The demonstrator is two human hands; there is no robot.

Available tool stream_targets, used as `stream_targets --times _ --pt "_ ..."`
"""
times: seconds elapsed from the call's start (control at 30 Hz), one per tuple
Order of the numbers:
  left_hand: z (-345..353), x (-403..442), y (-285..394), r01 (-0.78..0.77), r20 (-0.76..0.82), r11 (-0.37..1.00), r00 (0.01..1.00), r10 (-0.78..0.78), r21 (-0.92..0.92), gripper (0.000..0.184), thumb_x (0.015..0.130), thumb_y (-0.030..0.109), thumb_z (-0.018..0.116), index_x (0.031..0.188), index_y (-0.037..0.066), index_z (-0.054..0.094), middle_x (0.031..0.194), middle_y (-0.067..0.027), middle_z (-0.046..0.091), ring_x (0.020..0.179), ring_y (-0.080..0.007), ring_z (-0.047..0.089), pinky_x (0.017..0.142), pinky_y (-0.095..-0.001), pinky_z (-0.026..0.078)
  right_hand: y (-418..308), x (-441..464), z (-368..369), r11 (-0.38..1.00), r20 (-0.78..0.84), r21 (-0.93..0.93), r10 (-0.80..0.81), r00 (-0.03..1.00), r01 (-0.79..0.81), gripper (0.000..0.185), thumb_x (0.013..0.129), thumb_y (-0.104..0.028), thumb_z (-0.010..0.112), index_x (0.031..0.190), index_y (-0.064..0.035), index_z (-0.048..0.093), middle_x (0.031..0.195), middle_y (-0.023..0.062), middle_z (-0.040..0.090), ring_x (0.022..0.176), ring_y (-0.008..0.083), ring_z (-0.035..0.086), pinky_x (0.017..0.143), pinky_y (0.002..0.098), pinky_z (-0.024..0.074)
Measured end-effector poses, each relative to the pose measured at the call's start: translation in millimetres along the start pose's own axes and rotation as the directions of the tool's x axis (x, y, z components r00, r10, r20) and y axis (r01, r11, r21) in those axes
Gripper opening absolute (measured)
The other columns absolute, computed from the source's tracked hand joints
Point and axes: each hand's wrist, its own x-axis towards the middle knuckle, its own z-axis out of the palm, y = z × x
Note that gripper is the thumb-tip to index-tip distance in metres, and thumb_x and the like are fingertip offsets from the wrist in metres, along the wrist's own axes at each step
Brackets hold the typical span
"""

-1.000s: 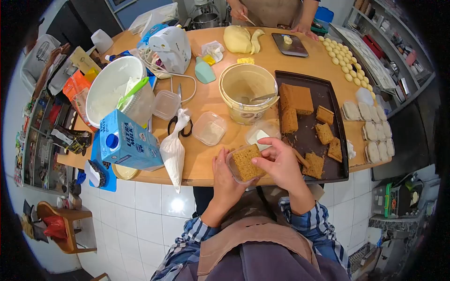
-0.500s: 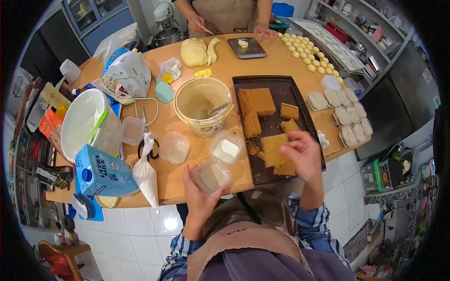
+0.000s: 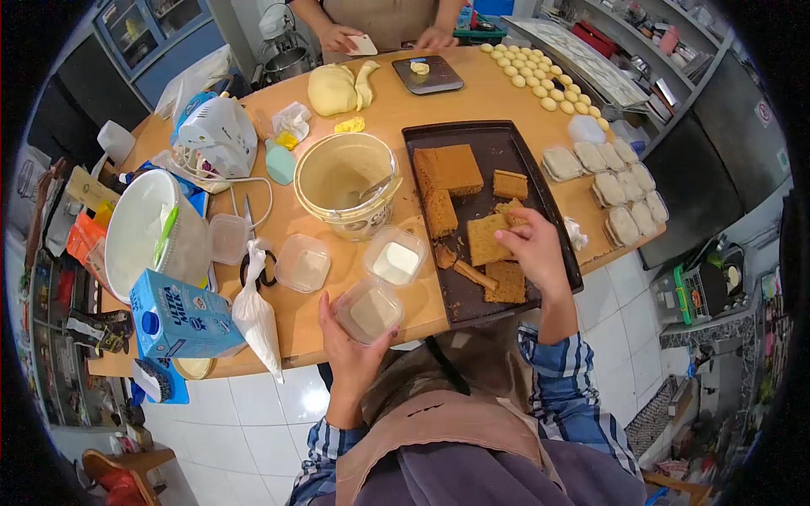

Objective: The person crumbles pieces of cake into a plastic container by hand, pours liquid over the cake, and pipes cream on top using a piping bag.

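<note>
My left hand (image 3: 350, 350) is closed around a clear plastic tub (image 3: 369, 310) at the table's front edge. Its bottom looks pale; whether anything lies in it I cannot tell. My right hand (image 3: 540, 253) pinches the right edge of a flat sponge cake slice (image 3: 485, 240) above the dark baking tray (image 3: 553, 228). A second cake piece (image 3: 506, 282), a narrow strip (image 3: 474, 274) and crumbs lie below it. The large cake block (image 3: 451, 169) and a small cake piece (image 3: 510, 184) sit farther back in the tray.
Beside the tub stand another tub with white contents (image 3: 395, 255), a tub (image 3: 303, 262) and a large bucket (image 3: 346, 190). A piping bag (image 3: 256, 320) and milk carton (image 3: 181, 316) are at left. Filled tubs (image 3: 629, 194) stand right. Across the table, another person's hands (image 3: 342, 39) work near a scale (image 3: 428, 76).
My right hand has taken hold of the cake slice and shifted it up and left, uncovering the piece beneath. The other person's scraper has turned to show its flat face.
</note>
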Motion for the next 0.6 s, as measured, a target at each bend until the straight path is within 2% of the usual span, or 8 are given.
stream_targets --times 0.1,0.13,0.17,0.23,0.33,0.43,0.53,0.6 --pt "-1 0 5 0.037 0.001 0.999 0.999 -0.037 -0.005 0.104 0.056 0.008 0.082 0.137 -0.002 0.016 0.118 -0.0163 0.045 0.111 -0.0277 0.047 0.098 -0.0367 0.037 3 -5 -4 0.997 -0.103 -0.056 -0.066 0.992 0.06 0.051 0.076 -0.019 0.07 0.118 0.0052 0.052 0.094 0.025 0.064 0.085 0.0227 0.065 0.074 0.0299 0.0501" --pt "0 1 5 0.032 -0.002 0.999 0.999 -0.032 -0.007 0.104 0.056 0.008 0.082 0.137 -0.002 0.016 0.118 -0.0163 0.044 0.111 -0.0277 0.047 0.098 -0.0367 0.037 -12 -12 -13 0.978 -0.155 -0.197 -0.094 0.983 0.062 0.053 0.077 -0.02 0.069 0.12 0.0062 0.051 0.092 0.0225 0.065 0.085 0.0252 0.065 0.075 0.0312 0.0502" --pt "0 1 4 0.029 -0.004 1.0 1.0 -0.029 -0.008 0.105 0.056 0.008 0.082 0.137 -0.002 0.016 0.118 -0.0163 0.044 0.111 -0.0278 0.047 0.098 -0.0368 0.037 -12 -16 -20 0.988 -0.206 -0.124 -0.112 0.972 0.087 0.047 0.078 -0.016 0.068 0.117 0.0066 0.052 0.091 0.0203 0.066 0.083 0.025 0.065 0.074 0.0312 0.0504" --pt "0 0 3 0.033 -0.006 0.999 0.999 -0.033 -0.014 0.105 0.056 0.008 0.082 0.137 -0.002 0.016 0.118 -0.0162 0.044 0.111 -0.0279 0.047 0.098 -0.0369 0.036 -11 -30 -37 0.975 -0.229 -0.178 -0.176 0.957 0.136 0.038 0.078 -0.01 0.067 0.11 0.0062 0.056 0.088 0.0185 0.066 0.08 0.0249 0.066 0.071 0.0315 0.0507" --pt "0 1 4 0.047 -0.003 0.999 0.999 -0.047 -0.011 0.105 0.056 0.009 0.082 0.137 -0.002 0.016 0.118 -0.0159 0.044 0.111 -0.028 0.046 0.098 -0.037 0.036 -2 -46 -56 0.929 -0.173 -0.37 -0.05 0.984 -0.017 0.029 0.075 -0.004 0.066 0.102 0.0053 0.059 0.085 0.0188 0.066 0.077 0.0253 0.066 0.069 0.0322 0.0508" --pt "-1 2 8 0.06 0.005 0.998 0.998 -0.06 0.002 0.105 0.056 0.009 0.082 0.138 -0.002 0.017 0.119 -0.0157 0.044 0.112 -0.028 0.046 0.098 -0.0369 0.036 4 -58 -60 0.911 -0.206 -0.407 -0.018 0.978 -0.069 0.026 0.074 -0.002 0.066 0.098 0.0049 0.061 0.083 0.0178 0.066 0.074 0.0265 0.066 0.066 0.0324 0.0508" --pt "-1 1 6 0.059 0.013 0.998 0.998 -0.059 -0.027 0.104 0.057 0.009 0.082 0.138 -0.002 0.017 0.119 -0.0157 0.044 0.112 -0.028 0.046 0.098 -0.037 0.036 8 -56 -59 0.917 -0.259 -0.391 -0.022 0.966 -0.084 0.027 0.073 -0.001 0.066 0.099 0.0039 0.06 0.086 0.0178 0.066 0.078 0.0292 0.064 0.07 0.035 0.0502" --pt "-2 0 4 0.047 0.018 0.998 0.999 -0.047 -0.031 0.104 0.057 0.008 0.082 0.137 -0.002 0.017 0.119 -0.016 0.045 0.112 -0.0278 0.046 0.098 -0.037 0.036 12 -48 -59 0.881 -0.268 -0.468 -0.069 0.961 -0.067 0.03 0.071 -0.001 0.066 0.101 0.0026 0.061 0.091 0.0177 0.065 0.086 0.0303 0.062 0.076 0.037 0.0482"
